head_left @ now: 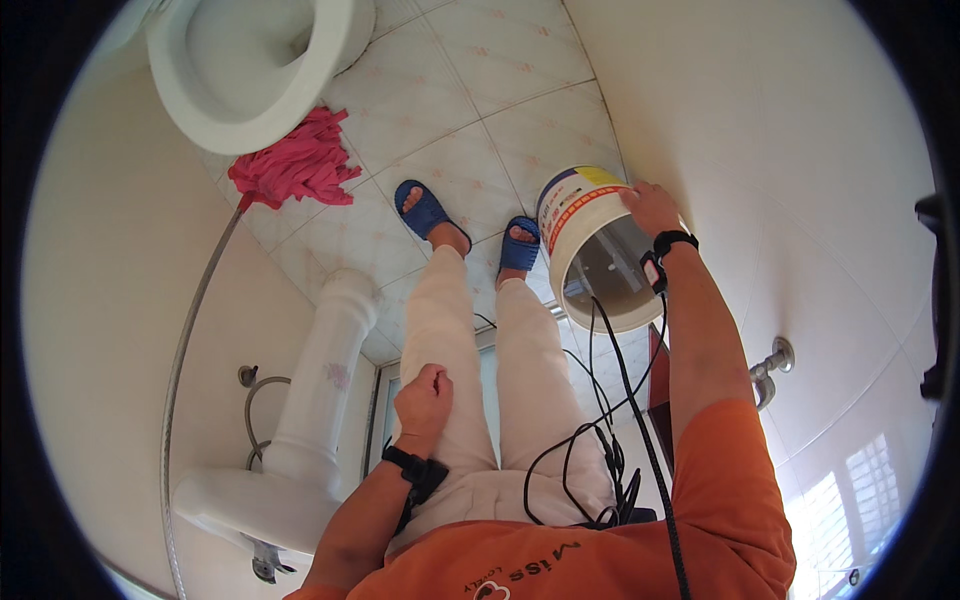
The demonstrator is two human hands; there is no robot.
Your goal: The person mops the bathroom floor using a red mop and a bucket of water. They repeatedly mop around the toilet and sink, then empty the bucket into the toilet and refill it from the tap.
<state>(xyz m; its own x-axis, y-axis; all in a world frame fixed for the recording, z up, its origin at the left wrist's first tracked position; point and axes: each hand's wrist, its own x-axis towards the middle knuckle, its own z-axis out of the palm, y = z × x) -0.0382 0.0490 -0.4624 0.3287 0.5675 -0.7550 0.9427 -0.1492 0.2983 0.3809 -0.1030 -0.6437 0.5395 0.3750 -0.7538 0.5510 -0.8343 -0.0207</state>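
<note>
My right hand (652, 208) grips a white plastic bucket (562, 255) with a coloured label, at its upper right side. The bucket is tilted, its mouth facing me, beside the right wall. The grey inside shows, but I cannot tell whether it holds water. My left hand (425, 402) is closed in a loose fist over my left thigh, with nothing visible in it. Both wrists wear black straps with small devices.
A white toilet (235, 130) stands at the far left, a pink mop head (300, 170) against its base. The mop handle (190, 320) runs along the left wall near a white pedestal sink (310, 400). Black cables (630, 380) hang by the bucket. A metal tap (768, 372) juts from the right wall.
</note>
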